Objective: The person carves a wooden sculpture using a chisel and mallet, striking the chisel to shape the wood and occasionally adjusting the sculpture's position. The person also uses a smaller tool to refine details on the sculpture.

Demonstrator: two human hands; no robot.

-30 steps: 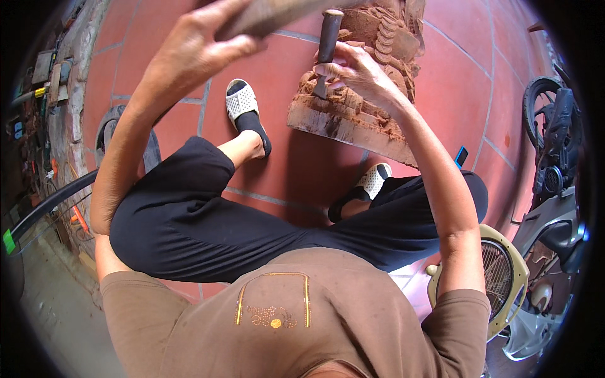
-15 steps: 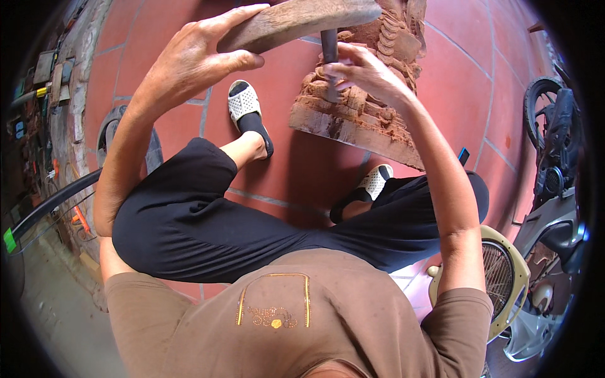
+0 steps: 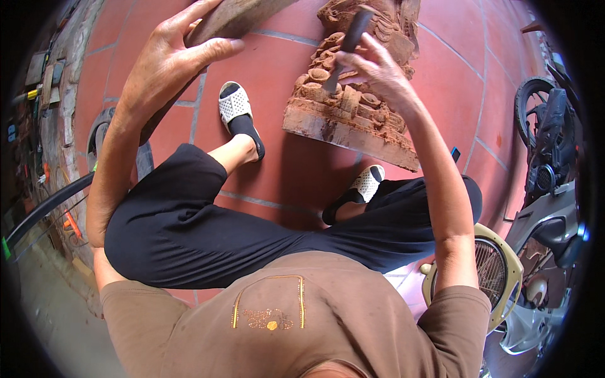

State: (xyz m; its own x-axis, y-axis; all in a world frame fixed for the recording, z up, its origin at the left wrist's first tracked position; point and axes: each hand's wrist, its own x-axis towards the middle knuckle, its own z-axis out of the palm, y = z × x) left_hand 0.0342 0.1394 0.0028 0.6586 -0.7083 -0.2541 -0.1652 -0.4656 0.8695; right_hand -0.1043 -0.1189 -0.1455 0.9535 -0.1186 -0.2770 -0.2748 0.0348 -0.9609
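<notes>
Near the top edge my left hand [image 3: 165,63] is closed around a thick, worn wooden mallet [image 3: 246,15], whose upper end runs out of the picture. More dark wood shows beside my left forearm. Between the fingers of my right hand [image 3: 378,70] is a chisel [image 3: 357,30] with a dark, round handle, tilted with its top leaning right. Its blade end meets, or nearly meets, the reddish-brown wood carving [image 3: 350,126], which is covered in rounded relief and crumbly dust. A gap separates the mallet from the chisel's top.
Red floor tiles [image 3: 265,69] surround the carving. My slippered feet [image 3: 236,104] stand close to it. A beige-framed fan [image 3: 512,268] is at my right, near a parked motorbike [image 3: 548,220]. Left are a black curved tube [image 3: 53,200] and piled wood and tools [image 3: 53,88].
The mallet has moved up and left, away from the chisel's top. The chisel has tipped so its handle leans further right. The whole view has shifted slightly.
</notes>
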